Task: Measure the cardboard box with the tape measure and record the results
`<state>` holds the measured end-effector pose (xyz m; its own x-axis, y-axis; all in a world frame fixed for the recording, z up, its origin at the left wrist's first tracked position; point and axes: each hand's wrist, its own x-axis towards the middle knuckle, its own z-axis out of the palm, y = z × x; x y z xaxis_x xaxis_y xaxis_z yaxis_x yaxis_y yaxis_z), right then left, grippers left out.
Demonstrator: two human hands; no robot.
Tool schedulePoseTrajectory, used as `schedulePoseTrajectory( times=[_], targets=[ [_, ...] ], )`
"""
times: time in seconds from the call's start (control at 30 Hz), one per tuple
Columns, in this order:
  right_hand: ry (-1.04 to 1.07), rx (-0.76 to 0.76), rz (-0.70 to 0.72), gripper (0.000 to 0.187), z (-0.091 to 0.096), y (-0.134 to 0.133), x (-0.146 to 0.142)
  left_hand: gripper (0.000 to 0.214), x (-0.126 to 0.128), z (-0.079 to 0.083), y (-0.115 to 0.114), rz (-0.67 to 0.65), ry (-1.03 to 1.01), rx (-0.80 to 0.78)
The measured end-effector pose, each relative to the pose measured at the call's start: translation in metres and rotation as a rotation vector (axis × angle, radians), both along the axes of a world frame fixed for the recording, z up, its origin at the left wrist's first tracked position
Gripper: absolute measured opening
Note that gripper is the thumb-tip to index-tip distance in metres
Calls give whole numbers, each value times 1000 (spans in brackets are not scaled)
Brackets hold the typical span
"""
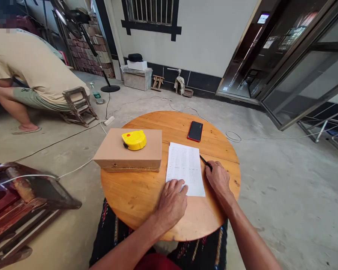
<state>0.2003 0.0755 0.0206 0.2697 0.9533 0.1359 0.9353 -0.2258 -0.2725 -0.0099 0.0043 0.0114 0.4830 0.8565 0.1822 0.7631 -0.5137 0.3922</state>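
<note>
A sheet of paper (184, 161) with rows of faint print lies on the round wooden table (129, 195). My left hand (173, 198) rests with its fingers spread over the paper's lower left corner. Just right of the sheet, my right hand (218, 177) is closed around a black pen (205, 162), whose tip points up and left towards the paper's edge. On the left of the table sits a closed brown cardboard box (146, 154), with a yellow tape measure (134, 140) on its lid. Beyond the paper lies a dark phone (195, 131) with a red edge.
A person (36, 71) sits bent over on a small wooden chair (80, 107) at the left. A dark wooden chair (30, 202) stands near on the left. Cables (73, 170) run across the concrete floor. A fan stand (109, 88) and a bottle (97, 93) are farther back.
</note>
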Motion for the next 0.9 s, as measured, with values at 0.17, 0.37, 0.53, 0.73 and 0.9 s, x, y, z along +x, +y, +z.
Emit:
schedulePoseTrajectory(
  times=[0.17,0.37,0.53,0.73,0.9],
  targets=[
    [-29,4,31,28,0,-7,-3,28,-4,-2,2,-36,-47,1],
    [20,12,74,38,3,-11,5,23,-7,2,1,-18,-71,-33],
    [39,-51,100,48,-4,0,26,14,-11,6,2,-24,-92,-29],
    [31,-16,17,52,14,16,17,11,-14,2,3,-21,-120,-15],
    [352,2,210,45,74,-23,-44,14,-14,-3,4,-29,-125,-4]
  ],
)
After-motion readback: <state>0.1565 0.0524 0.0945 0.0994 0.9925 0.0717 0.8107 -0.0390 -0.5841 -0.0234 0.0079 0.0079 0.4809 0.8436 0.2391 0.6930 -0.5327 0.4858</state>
